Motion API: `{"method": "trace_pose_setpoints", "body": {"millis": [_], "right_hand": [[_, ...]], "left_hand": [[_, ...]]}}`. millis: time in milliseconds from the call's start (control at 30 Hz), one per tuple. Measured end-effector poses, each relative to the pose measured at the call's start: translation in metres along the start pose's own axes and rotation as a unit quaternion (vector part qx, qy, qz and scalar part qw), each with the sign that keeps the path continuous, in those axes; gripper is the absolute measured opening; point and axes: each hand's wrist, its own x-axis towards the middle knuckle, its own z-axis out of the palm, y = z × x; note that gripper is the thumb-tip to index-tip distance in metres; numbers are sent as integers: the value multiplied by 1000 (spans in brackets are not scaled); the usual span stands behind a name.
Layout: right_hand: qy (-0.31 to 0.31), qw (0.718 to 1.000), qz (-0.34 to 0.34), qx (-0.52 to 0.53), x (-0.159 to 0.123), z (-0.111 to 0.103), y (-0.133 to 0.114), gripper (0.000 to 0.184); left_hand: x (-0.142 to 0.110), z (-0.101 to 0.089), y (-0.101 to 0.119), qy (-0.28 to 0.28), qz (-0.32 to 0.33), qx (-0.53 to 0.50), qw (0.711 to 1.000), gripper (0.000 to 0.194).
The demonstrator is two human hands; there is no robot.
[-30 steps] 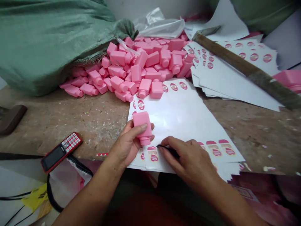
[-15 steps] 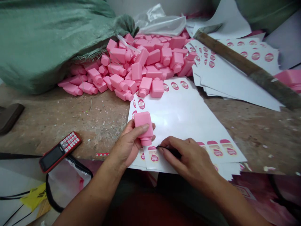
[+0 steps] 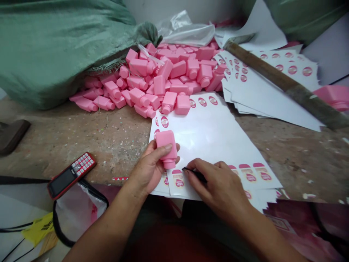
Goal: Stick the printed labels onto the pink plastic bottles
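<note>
My left hand (image 3: 149, 165) is closed around a pink plastic bottle (image 3: 165, 143), its neck tilted down toward me and the thumb across its front. Between the fingers of my right hand (image 3: 215, 178) is a thin black tool (image 3: 196, 175); most of it is covered, so I cannot tell its exact kind. Its tip touches or hovers beside a printed label (image 3: 178, 178) near the front edge of a white sticker sheet (image 3: 207, 134). More labels (image 3: 261, 171) line the sheet's front right edge, and small oval ones (image 3: 202, 101) remain at its back.
Behind the sheet lies a heap of pink bottles (image 3: 160, 85), with a green sack (image 3: 54, 51) at left. A wooden-handled tool (image 3: 272, 72) rests across more sticker sheets (image 3: 253, 94) on the right. A red phone (image 3: 71, 175) sits at the table's front left.
My hands, the bottle and the black tool hold nearly the same positions. The view has shifted slightly; the tool's tip stays beside the same label.
</note>
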Motion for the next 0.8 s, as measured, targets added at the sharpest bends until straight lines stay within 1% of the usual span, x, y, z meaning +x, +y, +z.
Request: {"method": "trace_pose_setpoints", "body": {"millis": [67,133,200,300,367,467,533,633,700,767,800], "right_hand": [[-37,998,28,45,-1,-2,3,16],[-58,995,54,67,-2,-3,6,15],[-49,996,48,52,-2,-3,7,16],[-7,1000,-5,4,-2,-2,7,18],[8,999,-33,-18,-1,-1,6,19],[12,998,-47,-31,-1,2,5,19],[20,998,-41,-37,0,6,4,21],[29,999,-13,-41,1,10,2,26],[15,999,34,-13,3,9,2,26],[-26,991,102,77,6,3,2,25],[-52,979,138,144,7,-1,2,25]], "left_hand": [[0,0,0,0,1,-7,1000,31],[0,0,0,0,3,-18,1000,31],[0,0,0,0,3,-29,1000,31],[-1,0,0,5,-2,-36,999,31],[-1,0,1,8,-5,-34,999,32],[-1,0,1,5,-2,-32,999,33],[-1,0,0,1,2,-29,1000,33],[-1,-1,-1,-2,6,-22,1000,33],[0,-1,-2,-3,8,-22,1000,32],[1,-2,-2,-3,8,-22,1000,30],[1,-3,-2,-4,8,-20,1000,30]]}}
